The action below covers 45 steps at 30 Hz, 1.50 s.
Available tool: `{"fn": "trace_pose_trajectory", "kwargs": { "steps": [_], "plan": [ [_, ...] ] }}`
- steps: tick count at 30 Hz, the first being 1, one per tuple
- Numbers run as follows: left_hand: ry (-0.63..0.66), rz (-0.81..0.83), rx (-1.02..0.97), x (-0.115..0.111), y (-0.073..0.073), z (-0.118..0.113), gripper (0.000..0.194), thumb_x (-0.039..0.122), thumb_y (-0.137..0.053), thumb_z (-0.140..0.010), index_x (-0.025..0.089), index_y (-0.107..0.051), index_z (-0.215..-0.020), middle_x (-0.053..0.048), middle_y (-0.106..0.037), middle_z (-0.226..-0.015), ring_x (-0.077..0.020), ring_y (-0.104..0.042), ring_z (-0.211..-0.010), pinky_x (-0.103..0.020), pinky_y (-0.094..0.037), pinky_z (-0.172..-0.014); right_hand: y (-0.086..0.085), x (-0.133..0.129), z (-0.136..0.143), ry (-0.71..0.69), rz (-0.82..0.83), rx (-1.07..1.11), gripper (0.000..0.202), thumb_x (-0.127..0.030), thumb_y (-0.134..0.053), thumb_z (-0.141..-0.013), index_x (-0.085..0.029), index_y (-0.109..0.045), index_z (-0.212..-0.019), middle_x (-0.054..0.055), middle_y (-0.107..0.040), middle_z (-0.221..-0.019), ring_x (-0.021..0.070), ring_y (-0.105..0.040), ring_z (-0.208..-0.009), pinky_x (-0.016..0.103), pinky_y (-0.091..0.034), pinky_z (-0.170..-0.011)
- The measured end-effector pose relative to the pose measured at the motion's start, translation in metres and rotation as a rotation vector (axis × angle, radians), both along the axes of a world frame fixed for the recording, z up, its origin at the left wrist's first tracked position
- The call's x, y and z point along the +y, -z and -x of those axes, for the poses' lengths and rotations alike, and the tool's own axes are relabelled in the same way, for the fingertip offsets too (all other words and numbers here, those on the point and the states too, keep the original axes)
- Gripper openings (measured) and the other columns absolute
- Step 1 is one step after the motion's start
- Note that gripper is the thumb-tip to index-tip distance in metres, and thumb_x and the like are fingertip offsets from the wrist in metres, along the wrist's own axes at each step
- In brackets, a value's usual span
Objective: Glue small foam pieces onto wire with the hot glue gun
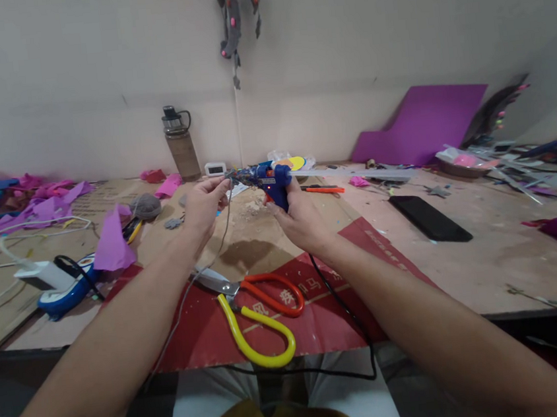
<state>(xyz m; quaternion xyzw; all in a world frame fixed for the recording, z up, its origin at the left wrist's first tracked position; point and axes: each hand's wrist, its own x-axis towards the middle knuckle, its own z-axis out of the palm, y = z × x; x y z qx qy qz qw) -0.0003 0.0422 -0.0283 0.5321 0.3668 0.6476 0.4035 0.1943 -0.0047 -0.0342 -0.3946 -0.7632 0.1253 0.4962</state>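
Note:
My right hand (pixel 298 214) is wrapped round the handle of a blue glue gun (pixel 276 182), and a long clear glue stick (pixel 354 172) sticks out of its back to the right. The gun's nozzle end, crusted with dark residue, points left toward my left hand (pixel 210 206). That hand pinches a small grey piece (pixel 228 176) between thumb and fingers, with a grey cord (pixel 226 230) hanging from it. Whether the nozzle touches the piece cannot be made out. Below my hands, scissors (pixel 257 317) with one red and one yellow handle lie on a red sheet (pixel 198 343).
A bottle (pixel 181 146) stands by the back wall. On the left are a power strip (pixel 68 293), a white charger (pixel 44 276), purple scraps and grey yarn (pixel 146 207). To the right lie a black phone (pixel 429 218), a purple sheet (pixel 419 124) and a basket (pixel 463 166).

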Motion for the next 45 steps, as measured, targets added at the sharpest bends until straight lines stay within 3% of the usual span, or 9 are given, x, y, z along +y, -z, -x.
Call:
{"fn": "trace_pose_trajectory", "kwargs": {
  "steps": [6,18,30,35,45],
  "plan": [
    [-0.027,-0.006,0.011,-0.0012,-0.0010,-0.0009,0.022,0.033,-0.077,-0.066,0.014,-0.069,-0.072,0.003,-0.054,-0.055,-0.0047,-0.042,-0.045,-0.019,-0.026,-0.043,0.0012,0.0018,0.0001,0.028,-0.007,0.015,0.045,-0.022,-0.049,-0.086,-0.017,-0.044,-0.131,0.015,-0.060,-0.119,0.0280,-0.057,-0.110,0.049,-0.043,-0.103],
    [-0.027,0.010,0.000,-0.0011,-0.0025,-0.0012,0.021,0.032,-0.077,-0.065,0.014,-0.070,-0.074,0.003,-0.053,-0.052,-0.0051,-0.041,-0.044,-0.019,-0.027,-0.042,0.0010,-0.0002,0.0005,0.034,-0.007,0.010,0.047,-0.022,-0.049,-0.086,-0.016,-0.043,-0.132,0.016,-0.059,-0.125,0.0302,-0.049,-0.127,0.049,-0.038,-0.108],
    [-0.029,-0.005,-0.003,0.0019,-0.0007,0.0002,0.019,0.030,-0.076,-0.067,0.014,-0.071,-0.075,0.002,-0.055,-0.054,-0.0046,-0.041,-0.044,-0.019,-0.027,-0.042,0.0016,0.0013,0.0011,0.038,-0.013,0.023,0.048,-0.020,-0.051,-0.085,-0.016,-0.043,-0.132,0.016,-0.059,-0.125,0.0301,-0.049,-0.127,0.048,-0.038,-0.108],
    [-0.022,0.000,-0.008,0.0016,-0.0003,-0.0005,0.020,0.031,-0.077,-0.066,0.014,-0.071,-0.075,0.003,-0.054,-0.055,-0.0048,-0.041,-0.045,-0.020,-0.027,-0.042,0.0007,-0.0011,0.0021,0.014,0.018,0.012,0.052,-0.019,-0.051,-0.084,-0.017,-0.041,-0.135,0.015,-0.061,-0.120,0.0290,-0.055,-0.118,0.047,-0.043,-0.103],
    [-0.032,0.029,-0.025,-0.0009,-0.0033,-0.0003,0.015,0.028,-0.075,-0.070,0.015,-0.069,-0.073,0.003,-0.052,-0.052,-0.0049,-0.041,-0.044,-0.018,-0.027,-0.042,0.0013,-0.0015,0.0020,0.037,0.011,0.031,0.048,-0.021,-0.051,-0.084,-0.016,-0.044,-0.131,0.014,-0.061,-0.118,0.0296,-0.052,-0.123,0.047,-0.041,-0.105]
  ]
}}
